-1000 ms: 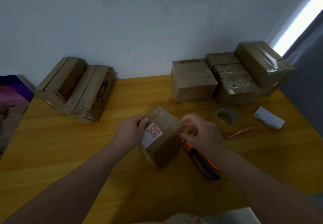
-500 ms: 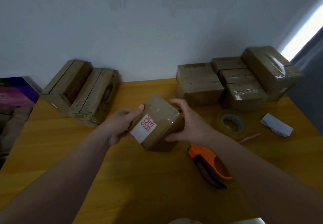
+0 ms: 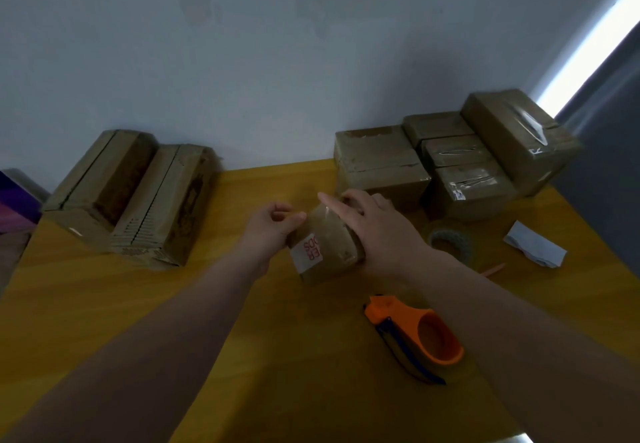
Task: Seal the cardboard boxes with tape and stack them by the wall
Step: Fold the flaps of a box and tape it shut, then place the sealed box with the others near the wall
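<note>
A small cardboard box (image 3: 329, 252) with a white label in red letters is tilted over the yellow table (image 3: 138, 304), just in front of the sealed boxes. My right hand (image 3: 377, 228) lies over its top, fingers wrapped over the far side and forefinger pointing left. My left hand (image 3: 273, 224) is at the box's left upper edge, fingers curled and thumb and forefinger pinching that edge. Several sealed boxes (image 3: 381, 162) stand against the wall at the right. An orange tape dispenser (image 3: 419, 335) lies near my right forearm.
Two open-sided cardboard boxes (image 3: 131, 197) lie on the table at the back left. A tape roll (image 3: 450, 242), a pencil (image 3: 493, 269) and a folded white paper (image 3: 535, 248) lie at the right. A purple object (image 3: 14, 200) is beyond the table's left edge.
Both hands lifted the small box from the middle of the table and carried it back and to the right, toward the sealed boxes. My right hand shifted from its side onto its top.
</note>
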The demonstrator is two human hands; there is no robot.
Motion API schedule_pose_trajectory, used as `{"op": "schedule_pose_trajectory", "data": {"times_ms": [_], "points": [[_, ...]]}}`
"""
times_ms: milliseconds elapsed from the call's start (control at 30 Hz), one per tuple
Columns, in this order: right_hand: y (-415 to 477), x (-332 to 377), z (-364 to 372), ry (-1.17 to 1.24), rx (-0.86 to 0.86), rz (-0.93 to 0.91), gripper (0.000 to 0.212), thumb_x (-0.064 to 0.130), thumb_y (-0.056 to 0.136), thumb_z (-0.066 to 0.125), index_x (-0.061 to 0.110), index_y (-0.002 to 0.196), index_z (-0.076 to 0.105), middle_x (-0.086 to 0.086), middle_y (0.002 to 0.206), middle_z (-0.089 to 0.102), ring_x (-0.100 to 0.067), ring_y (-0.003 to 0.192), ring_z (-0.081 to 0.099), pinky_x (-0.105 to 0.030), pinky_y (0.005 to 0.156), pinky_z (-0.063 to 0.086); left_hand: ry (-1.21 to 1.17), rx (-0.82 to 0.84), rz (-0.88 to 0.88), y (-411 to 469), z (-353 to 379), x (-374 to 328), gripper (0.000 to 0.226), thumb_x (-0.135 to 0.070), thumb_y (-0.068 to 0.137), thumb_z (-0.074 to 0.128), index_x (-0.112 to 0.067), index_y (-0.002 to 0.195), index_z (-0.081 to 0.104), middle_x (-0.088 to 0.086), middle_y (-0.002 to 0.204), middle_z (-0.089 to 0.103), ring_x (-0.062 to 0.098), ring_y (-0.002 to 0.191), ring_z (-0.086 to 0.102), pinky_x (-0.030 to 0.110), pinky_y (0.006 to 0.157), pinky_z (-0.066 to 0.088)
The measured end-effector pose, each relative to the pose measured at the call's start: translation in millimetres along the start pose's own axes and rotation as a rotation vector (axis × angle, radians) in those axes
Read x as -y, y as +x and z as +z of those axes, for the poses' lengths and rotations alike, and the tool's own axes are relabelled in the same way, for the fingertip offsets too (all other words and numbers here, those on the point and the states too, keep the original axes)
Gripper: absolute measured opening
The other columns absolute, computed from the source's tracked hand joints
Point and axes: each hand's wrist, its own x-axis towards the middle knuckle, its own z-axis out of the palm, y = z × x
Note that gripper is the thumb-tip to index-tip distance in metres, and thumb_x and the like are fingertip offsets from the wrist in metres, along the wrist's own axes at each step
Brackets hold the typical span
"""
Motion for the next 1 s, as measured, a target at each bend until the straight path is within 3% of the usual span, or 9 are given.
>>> {"op": "schedule_pose_trajectory", "data": {"times_ms": [67, 233, 667, 900, 1000], "points": [[2, -6, 5, -0.129, 0.057, 0.008, 0.111, 0.036, 0.078, 0.077, 0.042, 0.151, -0.006, -0.006, 0.151, 0.017, -0.027, 0.133, 0.027, -0.043, 0.101, 0.041, 0.086, 0.032, -0.052, 7, 10, 2, 0.031, -0.026, 0.093, 0.062, -0.014, 0.121, 0.053, 0.007, 0.121, 0.049, 0.024, 0.108, 0.051, 0.038, 0.083, 0.045], [10, -20, 17, -0.281, 0.171, 0.127, 0.112, 0.021, 0.081, 0.073, 0.043, 0.149, -0.013, -0.011, 0.157, 0.006, -0.031, 0.141, 0.018, -0.045, 0.108, 0.033, 0.076, 0.168, -0.193, 15, 32, -2, 0.039, -0.025, 0.101, 0.048, -0.015, 0.138, 0.046, 0.006, 0.131, 0.052, 0.023, 0.110, 0.052, 0.040, 0.094, 0.046], [32, -46, 25, -0.361, 0.258, 0.313, 0.080, 0.024, 0.093, 0.059, 0.044, 0.148, 0.005, -0.013, 0.159, 0.003, -0.034, 0.143, 0.015, -0.048, 0.107, 0.034, 0.171, 0.183, -0.177, 35, 38, -5, 0.042, -0.027, 0.100, 0.050, -0.014, 0.139, 0.045, 0.006, 0.128, 0.054, 0.022, 0.111, 0.054, 0.038, 0.091, 0.048], [34, -36, 21, -0.363, 0.343, 0.358, 0.095, 0.025, 0.089, 0.066, 0.038, 0.152, -0.004, -0.009, 0.162, -0.010, -0.037, 0.145, 0.011, -0.050, 0.106, 0.035, 0.229, 0.135, -0.159, 19, 19, 3, 0.042, -0.027, 0.099, 0.052, -0.013, 0.138, 0.047, 0.007, 0.130, 0.053, 0.023, 0.110, 0.055, 0.036, 0.086, 0.047], [40, -22, 15, -0.321, 0.345, 0.357, 0.094, 0.031, 0.086, 0.068, 0.036, 0.153, 0.002, -0.009, 0.160, -0.003, -0.035, 0.142, 0.016, -0.049, 0.102, 0.039, 0.298, 0.039, -0.086, 11, -1, 2, 0.037, -0.026, 0.100, 0.050, -0.014, 0.135, 0.051, 0.007, 0.131, 0.053, 0.024, 0.109, 0.055, 0.040, 0.090, 0.049]]}}
